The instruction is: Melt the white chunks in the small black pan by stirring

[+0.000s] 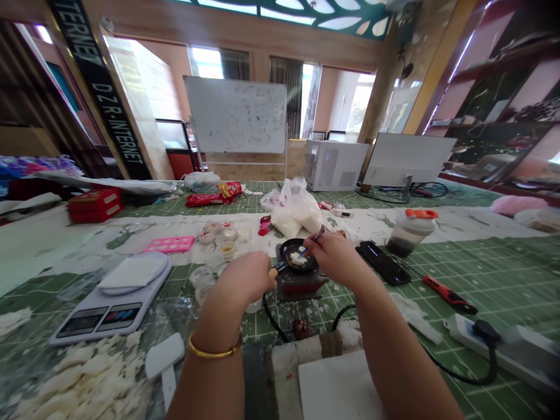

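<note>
My left hand [251,273] is closed round the handle [278,269] of a small black frying pan [313,261]. The pan rests on a little electric hot plate [301,286] and holds white, waxy-looking pieces [298,258]. My right hand [335,254] grips a thin bluish stick [321,232], its lower end down among the white pieces. What sort of tool the stick is cannot be made out. Left of the pan stand several small clear cups [227,251], some with coloured contents. A white plastic bag [294,213] of white material lies just behind the pan.
At left are a kitchen scale [109,309], a pink mould [170,244], a white spatula [165,356] and heaped white chunks [83,379]. At right lie a phone [384,262], a shaker bottle [409,232], a red-and-black screwdriver [450,294] and a power strip [466,338] with a cable.
</note>
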